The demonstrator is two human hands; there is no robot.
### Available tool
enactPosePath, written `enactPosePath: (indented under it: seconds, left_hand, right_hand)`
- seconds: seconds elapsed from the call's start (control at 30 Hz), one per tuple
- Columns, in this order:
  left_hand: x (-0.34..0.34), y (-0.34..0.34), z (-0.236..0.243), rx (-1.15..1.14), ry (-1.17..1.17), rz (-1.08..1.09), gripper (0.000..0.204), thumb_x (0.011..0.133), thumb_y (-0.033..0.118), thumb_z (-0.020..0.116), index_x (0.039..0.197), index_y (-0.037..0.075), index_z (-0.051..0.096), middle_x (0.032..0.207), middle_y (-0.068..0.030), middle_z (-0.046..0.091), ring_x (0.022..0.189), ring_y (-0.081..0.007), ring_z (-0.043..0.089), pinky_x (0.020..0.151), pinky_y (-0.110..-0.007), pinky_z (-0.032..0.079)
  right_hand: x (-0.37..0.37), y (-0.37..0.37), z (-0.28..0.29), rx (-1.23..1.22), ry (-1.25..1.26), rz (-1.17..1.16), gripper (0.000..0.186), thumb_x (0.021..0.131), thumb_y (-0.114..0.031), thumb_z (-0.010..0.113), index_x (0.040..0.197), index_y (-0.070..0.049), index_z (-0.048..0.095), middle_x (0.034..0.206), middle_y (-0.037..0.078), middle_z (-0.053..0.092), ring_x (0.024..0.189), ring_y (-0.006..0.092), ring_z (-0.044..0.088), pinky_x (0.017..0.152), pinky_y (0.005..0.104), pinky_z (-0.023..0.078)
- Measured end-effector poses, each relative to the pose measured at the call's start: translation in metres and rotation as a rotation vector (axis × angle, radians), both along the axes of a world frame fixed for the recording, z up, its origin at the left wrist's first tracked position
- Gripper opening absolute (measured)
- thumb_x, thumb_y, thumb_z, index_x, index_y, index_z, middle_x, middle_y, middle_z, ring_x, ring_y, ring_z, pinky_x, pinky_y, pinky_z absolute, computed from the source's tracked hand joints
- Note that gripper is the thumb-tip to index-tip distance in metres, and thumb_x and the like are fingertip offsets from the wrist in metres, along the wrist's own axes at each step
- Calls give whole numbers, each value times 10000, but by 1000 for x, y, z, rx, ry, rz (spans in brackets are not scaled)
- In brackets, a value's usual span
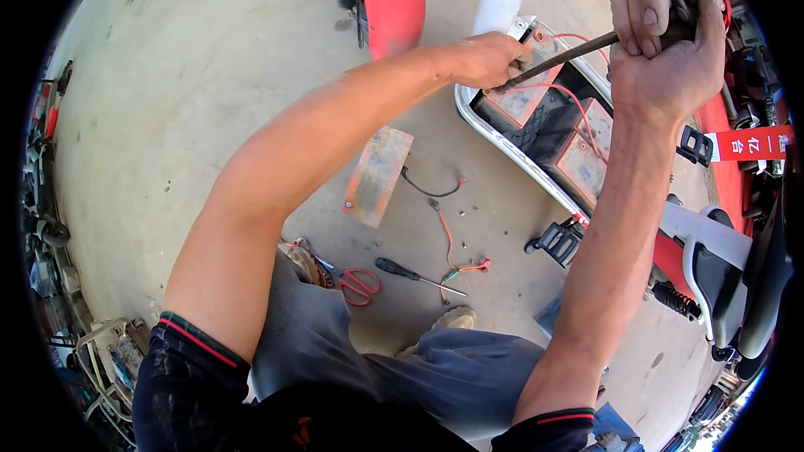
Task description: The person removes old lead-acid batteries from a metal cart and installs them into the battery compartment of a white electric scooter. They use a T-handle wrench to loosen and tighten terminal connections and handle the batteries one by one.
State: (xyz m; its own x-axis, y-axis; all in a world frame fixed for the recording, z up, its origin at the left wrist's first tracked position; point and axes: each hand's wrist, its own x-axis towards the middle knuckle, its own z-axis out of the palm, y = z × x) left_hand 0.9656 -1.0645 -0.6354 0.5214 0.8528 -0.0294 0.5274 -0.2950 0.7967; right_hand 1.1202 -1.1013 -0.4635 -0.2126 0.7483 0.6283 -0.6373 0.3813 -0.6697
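Observation:
My right hand (662,50) is wrapped round a long dark metal rod (569,53) at the upper right. From that grip the rod slopes down to the left, and another dark length rises past my fingers. Its lower end meets the top of a battery (529,99) in the scooter's battery compartment (471,114). My left hand (492,60) is closed beside this lower end, over the battery's left edge; what its fingers hold is hidden. A red wire (576,100) runs across the compartment to more dusty batteries (579,169).
A loose battery (378,176) lies on the concrete floor. Near my feet are a screwdriver (398,268), red-handled scissors (360,286), short black and orange cables (448,234) and small bits. The scooter's footpeg (559,243) juts out at right; its red fender (394,0) is ahead.

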Motion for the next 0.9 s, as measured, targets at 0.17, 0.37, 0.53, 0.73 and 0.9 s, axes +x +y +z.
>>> enactPosePath:
  seconds: [0.17,0.37,0.53,0.73,0.9]
  left_hand:
    - [-36,-12,-3,-23,-172,-119,252,937,-12,635,1185,-45,663,1024,-152,719,951,-218,673,884,-388,538]
    - [-26,-27,11,91,-44,-114,251,909,61,706,1133,-49,674,1054,-142,677,973,-250,679,901,-386,540]
    - [-22,-19,7,111,-11,-131,186,866,63,741,1012,-40,690,1047,-131,649,939,-268,665,862,-399,535]
    - [-21,-17,2,105,-15,-105,207,821,54,758,991,-44,691,994,-155,691,921,-296,678,846,-419,536]
    - [-22,-14,-8,179,-85,-94,238,791,39,756,1014,-34,715,888,-177,746,872,-322,715,822,-431,552]
  right_hand:
    - [-30,-10,6,-171,13,-267,452,1104,-434,533,911,-56,689,516,5,462,388,99,315,390,259,224]
    - [-36,-16,7,-219,-114,-306,480,1105,-455,516,896,-56,681,518,18,466,392,108,347,395,253,230]
    - [-52,-39,18,-200,-141,-352,490,1113,-452,503,889,-53,678,521,21,472,395,109,354,401,254,240]
    - [-74,-49,14,-161,-147,-517,510,1131,-410,495,892,-7,696,579,30,525,456,106,417,449,246,295]
    - [-70,-54,-1,-24,-131,-504,497,1129,-407,515,926,6,702,627,22,551,495,79,424,482,229,297]
